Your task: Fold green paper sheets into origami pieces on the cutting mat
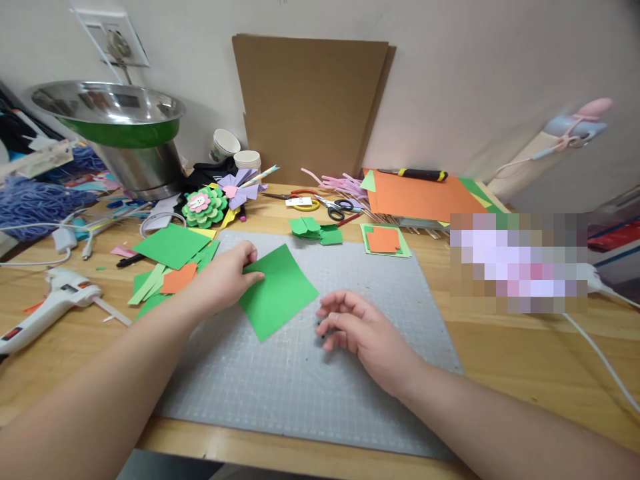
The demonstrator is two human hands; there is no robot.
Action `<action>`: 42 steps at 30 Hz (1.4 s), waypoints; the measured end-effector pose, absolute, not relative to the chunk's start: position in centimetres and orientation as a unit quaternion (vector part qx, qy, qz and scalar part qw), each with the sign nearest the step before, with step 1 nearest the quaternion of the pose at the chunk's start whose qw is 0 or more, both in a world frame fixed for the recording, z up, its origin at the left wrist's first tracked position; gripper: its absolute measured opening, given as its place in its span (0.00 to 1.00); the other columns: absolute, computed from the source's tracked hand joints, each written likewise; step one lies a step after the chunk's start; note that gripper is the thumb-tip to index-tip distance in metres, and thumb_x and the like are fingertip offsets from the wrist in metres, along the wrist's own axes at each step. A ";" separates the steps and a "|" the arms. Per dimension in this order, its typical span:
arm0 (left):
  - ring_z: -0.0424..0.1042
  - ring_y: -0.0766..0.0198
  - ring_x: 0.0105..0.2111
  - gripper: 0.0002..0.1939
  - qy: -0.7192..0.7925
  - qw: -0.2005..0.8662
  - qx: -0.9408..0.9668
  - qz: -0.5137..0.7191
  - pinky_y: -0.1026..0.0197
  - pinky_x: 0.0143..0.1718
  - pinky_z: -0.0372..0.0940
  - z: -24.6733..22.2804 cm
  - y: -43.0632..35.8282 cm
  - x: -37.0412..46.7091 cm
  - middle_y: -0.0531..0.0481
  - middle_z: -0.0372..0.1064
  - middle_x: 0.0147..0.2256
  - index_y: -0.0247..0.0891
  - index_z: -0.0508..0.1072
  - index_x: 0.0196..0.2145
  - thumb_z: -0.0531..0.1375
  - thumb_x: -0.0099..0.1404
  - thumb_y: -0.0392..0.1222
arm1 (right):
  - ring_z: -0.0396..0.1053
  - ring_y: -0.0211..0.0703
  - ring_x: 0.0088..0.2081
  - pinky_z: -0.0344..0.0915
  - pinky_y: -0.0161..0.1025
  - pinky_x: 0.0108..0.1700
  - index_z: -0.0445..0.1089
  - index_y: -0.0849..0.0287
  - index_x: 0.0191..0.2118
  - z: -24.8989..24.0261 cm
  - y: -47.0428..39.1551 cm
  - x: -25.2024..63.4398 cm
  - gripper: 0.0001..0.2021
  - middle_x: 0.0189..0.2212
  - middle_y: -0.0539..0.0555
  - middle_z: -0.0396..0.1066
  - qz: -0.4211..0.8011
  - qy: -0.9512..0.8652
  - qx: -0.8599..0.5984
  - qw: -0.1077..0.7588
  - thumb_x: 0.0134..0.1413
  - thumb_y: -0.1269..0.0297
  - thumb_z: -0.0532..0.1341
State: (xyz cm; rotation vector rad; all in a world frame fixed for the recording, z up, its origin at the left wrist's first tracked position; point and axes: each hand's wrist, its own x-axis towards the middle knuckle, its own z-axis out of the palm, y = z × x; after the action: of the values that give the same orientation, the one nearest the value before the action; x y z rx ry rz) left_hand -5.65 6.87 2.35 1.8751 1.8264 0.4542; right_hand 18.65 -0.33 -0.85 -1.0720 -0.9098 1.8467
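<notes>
The green square is turned like a diamond above the mat, one corner pointing away from the person and slightly right, the opposite one toward the person and slightly left. Its sides look about equal, so no long axis stands out. It lies to the right of the left hand, which is clamped on its left corner, thumb on top. Whether its underside touches the mat, I cannot tell.

The right hand is beyond the square's right corner, near but not touching it. Its fingers are curled loosely, thumb and fingertips apart, holding nothing visible.

Left of the mat are green and orange scraps and a glue gun. At its far edge lie folded green pieces, with scissors behind them and a small paper stack to their right.
</notes>
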 end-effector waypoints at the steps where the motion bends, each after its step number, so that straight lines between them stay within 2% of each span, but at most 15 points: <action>1: 0.66 0.58 0.29 0.13 0.652 0.269 0.684 0.186 0.61 0.27 0.57 2.5 6.3 -5.1 0.53 0.66 0.27 0.42 0.63 0.32 0.60 0.53 0.49 | 0.68 0.37 0.33 0.66 0.35 0.32 0.65 0.57 0.41 -1.0 -0.2 18.8 0.12 0.38 0.50 0.65 0.695 -0.358 -0.444 0.438 0.50 0.65 0.63; 4: 0.66 0.62 0.26 0.14 0.610 0.351 0.663 0.255 0.64 0.25 0.59 2.9 4.9 -3.3 0.55 0.67 0.29 0.44 0.59 0.44 0.52 0.61 0.49 | 0.67 0.35 0.39 0.65 0.35 0.42 0.61 0.49 0.48 -1.1 0.4 19.2 0.16 0.45 0.48 0.62 0.603 -0.342 -0.478 0.539 0.54 0.61 0.62; 6: 0.65 0.64 0.27 0.10 0.594 0.379 0.649 0.289 0.65 0.26 0.59 3.0 4.3 -2.2 0.55 0.66 0.30 0.42 0.62 0.40 0.52 0.62 0.48 | 0.67 0.39 0.44 0.65 0.39 0.46 0.59 0.47 0.50 -0.9 0.7 19.3 0.17 0.47 0.49 0.64 0.606 -0.331 -0.454 0.563 0.56 0.57 0.60; 8: 0.65 0.65 0.28 0.10 0.587 0.397 0.637 0.304 0.65 0.27 0.60 2.9 3.7 -1.4 0.53 0.66 0.30 0.40 0.67 0.36 0.52 0.62 0.47 | 0.68 0.44 0.47 0.67 0.43 0.45 0.61 0.50 0.51 -0.7 1.0 19.2 0.17 0.47 0.53 0.68 0.679 -0.301 -0.400 0.537 0.57 0.57 0.59; 11: 0.67 0.63 0.30 0.13 0.566 0.440 0.630 0.297 0.63 0.31 0.61 2.7 3.1 -1.1 0.51 0.71 0.33 0.40 0.74 0.38 0.53 0.63 0.47 | 0.71 0.48 0.44 0.68 0.44 0.43 0.66 0.57 0.50 -0.7 1.3 19.1 0.16 0.44 0.57 0.73 0.768 -0.238 -0.348 0.482 0.56 0.64 0.61; 15: 0.70 0.61 0.38 0.13 0.490 0.498 0.655 0.289 0.61 0.39 0.63 2.4 3.0 -2.2 0.51 0.73 0.38 0.44 0.77 0.38 0.54 0.62 0.38 | 0.73 0.47 0.39 0.69 0.44 0.40 0.68 0.59 0.49 -1.1 1.7 19.2 0.14 0.39 0.57 0.75 0.776 -0.203 -0.363 0.474 0.56 0.68 0.60; 17: 0.68 0.59 0.44 0.12 0.448 0.480 0.695 0.295 0.62 0.42 0.63 2.1 3.1 -2.7 0.50 0.70 0.44 0.46 0.77 0.39 0.59 0.59 0.35 | 0.73 0.45 0.37 0.69 0.42 0.38 0.69 0.58 0.49 -1.1 1.8 19.1 0.14 0.38 0.56 0.75 0.781 -0.190 -0.360 0.473 0.56 0.69 0.60; 19: 0.65 0.57 0.49 0.09 0.442 0.479 0.684 0.328 0.63 0.42 0.63 1.7 3.2 -2.8 0.49 0.66 0.48 0.45 0.77 0.35 0.64 0.55 0.35 | 0.73 0.42 0.35 0.68 0.39 0.36 0.69 0.59 0.48 -0.9 1.7 19.0 0.13 0.36 0.55 0.75 0.787 -0.191 -0.349 0.471 0.56 0.69 0.60; 22: 0.67 0.60 0.47 0.02 0.441 0.540 0.601 0.391 0.64 0.41 0.64 1.2 3.1 -2.5 0.50 0.66 0.46 0.42 0.75 0.27 0.65 0.56 0.37 | 0.71 0.39 0.30 0.65 0.35 0.30 0.71 0.61 0.44 -0.5 1.3 18.9 0.11 0.29 0.53 0.73 0.801 -0.229 -0.353 0.426 0.55 0.70 0.61; 25: 0.68 0.66 0.34 0.10 0.472 0.568 0.533 0.412 0.68 0.32 0.64 1.0 3.0 -2.1 0.52 0.68 0.36 0.38 0.70 0.21 0.64 0.58 0.38 | 0.67 0.35 0.26 0.60 0.30 0.27 0.72 0.59 0.41 -0.4 1.0 19.0 0.09 0.26 0.49 0.69 0.811 -0.267 -0.374 0.362 0.53 0.69 0.61; 28: 0.60 0.71 0.23 0.10 0.493 0.575 0.517 0.400 0.70 0.22 0.57 0.8 3.1 -2.1 0.57 0.62 0.24 0.38 0.68 0.23 0.63 0.59 0.40 | 0.63 0.32 0.29 0.58 0.30 0.31 0.72 0.58 0.40 -0.5 0.8 19.2 0.08 0.30 0.48 0.66 0.809 -0.305 -0.375 0.335 0.51 0.68 0.62; 30: 0.59 0.70 0.23 0.08 0.501 0.562 0.532 0.389 0.69 0.23 0.57 0.5 3.1 -2.2 0.58 0.61 0.23 0.39 0.68 0.25 0.63 0.59 0.41 | 0.62 0.35 0.32 0.58 0.32 0.34 0.71 0.58 0.42 -0.5 0.7 19.4 0.11 0.32 0.49 0.66 0.810 -0.329 -0.365 0.319 0.54 0.60 0.61; 33: 0.62 0.68 0.27 0.07 0.511 0.535 0.557 0.378 0.68 0.28 0.60 0.1 2.9 -2.1 0.57 0.62 0.25 0.39 0.67 0.28 0.63 0.58 0.41 | 0.62 0.38 0.35 0.58 0.35 0.36 0.68 0.58 0.48 -0.4 0.5 19.5 0.20 0.35 0.52 0.66 0.807 -0.377 -0.346 0.296 0.57 0.50 0.58; 37: 0.62 0.68 0.28 0.08 0.504 0.508 0.603 0.352 0.67 0.28 0.60 -0.1 2.4 -1.6 0.58 0.62 0.26 0.40 0.66 0.28 0.63 0.59 0.42 | 0.62 0.38 0.36 0.59 0.34 0.36 0.68 0.57 0.47 -0.2 0.2 19.2 0.16 0.36 0.51 0.65 0.779 -0.444 -0.353 0.266 0.55 0.56 0.62; 42: 0.60 0.70 0.23 0.09 0.508 0.502 0.618 0.329 0.69 0.22 0.59 0.1 2.1 -1.4 0.59 0.60 0.23 0.40 0.64 0.27 0.62 0.60 0.42 | 0.61 0.37 0.34 0.58 0.34 0.35 0.69 0.59 0.45 -0.3 0.1 18.8 0.11 0.34 0.50 0.65 0.761 -0.469 -0.373 0.248 0.57 0.64 0.60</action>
State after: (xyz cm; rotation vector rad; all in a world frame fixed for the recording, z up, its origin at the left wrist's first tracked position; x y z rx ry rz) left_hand -1.35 2.07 0.14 1.4925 1.2279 0.7949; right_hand 18.82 0.06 -0.30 -1.0161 -1.2795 2.0751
